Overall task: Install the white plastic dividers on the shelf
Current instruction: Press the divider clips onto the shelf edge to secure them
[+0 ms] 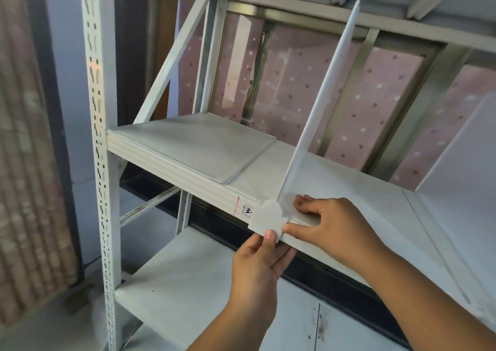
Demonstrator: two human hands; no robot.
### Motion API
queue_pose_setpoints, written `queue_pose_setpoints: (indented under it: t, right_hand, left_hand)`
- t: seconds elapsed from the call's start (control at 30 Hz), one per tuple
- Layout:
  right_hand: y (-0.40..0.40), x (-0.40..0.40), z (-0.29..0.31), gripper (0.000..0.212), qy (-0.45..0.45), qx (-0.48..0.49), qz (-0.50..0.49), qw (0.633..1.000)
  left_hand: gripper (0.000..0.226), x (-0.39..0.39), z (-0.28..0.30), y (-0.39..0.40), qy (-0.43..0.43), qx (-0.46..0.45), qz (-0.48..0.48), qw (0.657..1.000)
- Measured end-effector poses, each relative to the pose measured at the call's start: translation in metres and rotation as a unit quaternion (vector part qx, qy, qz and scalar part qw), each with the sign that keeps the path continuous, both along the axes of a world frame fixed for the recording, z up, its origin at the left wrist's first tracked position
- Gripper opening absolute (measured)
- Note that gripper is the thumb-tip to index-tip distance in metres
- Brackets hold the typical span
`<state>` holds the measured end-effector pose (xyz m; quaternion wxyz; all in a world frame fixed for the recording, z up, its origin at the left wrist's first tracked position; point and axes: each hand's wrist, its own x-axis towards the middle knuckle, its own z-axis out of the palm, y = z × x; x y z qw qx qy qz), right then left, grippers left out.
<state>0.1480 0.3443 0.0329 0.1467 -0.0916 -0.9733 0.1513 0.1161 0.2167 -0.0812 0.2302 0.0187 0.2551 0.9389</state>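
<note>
- Standing on edge on the middle shelf (204, 146), a white divider (322, 103) runs from the front lip back toward the window (295, 87), its front tab (269, 220) hanging over the shelf's front edge.
- The left hand (257, 267) comes from below, thumb pressed on the tab's lower face, fingers curled behind the lip, pinching the tab.
- The right hand (332, 227) lies just right of the divider, fingertips resting together on the shelf top and front edge beside the tab.
- A small handwritten label (248, 211) and a red mark (236, 205) sit on the lip, left of the tab.
- Another white panel (467, 146) leans at far right.
- A perforated post (98, 135) holds the shelves.
</note>
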Motion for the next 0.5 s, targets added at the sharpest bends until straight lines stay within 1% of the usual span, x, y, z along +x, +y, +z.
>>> queue_pose_setpoints:
  t: [0.17, 0.3, 0.5]
  right_hand:
    - [-0.014, -0.004, 0.003, 0.080, -0.006, 0.100, -0.056, 0.993]
    - [-0.032, -0.015, 0.004, 0.083, 0.006, 0.190, -0.106, 0.976]
    - [-0.040, -0.020, -0.001, 0.090, 0.020, 0.236, -0.141, 0.961]
  left_hand:
    - [0.032, -0.004, 0.002, -0.004, -0.002, -0.004, 0.011, 1.000]
    - [0.032, -0.014, 0.005, -0.015, -0.006, -0.013, 0.022, 1.000]
    - [0.032, -0.019, 0.006, -0.022, -0.007, -0.012, 0.017, 1.000]
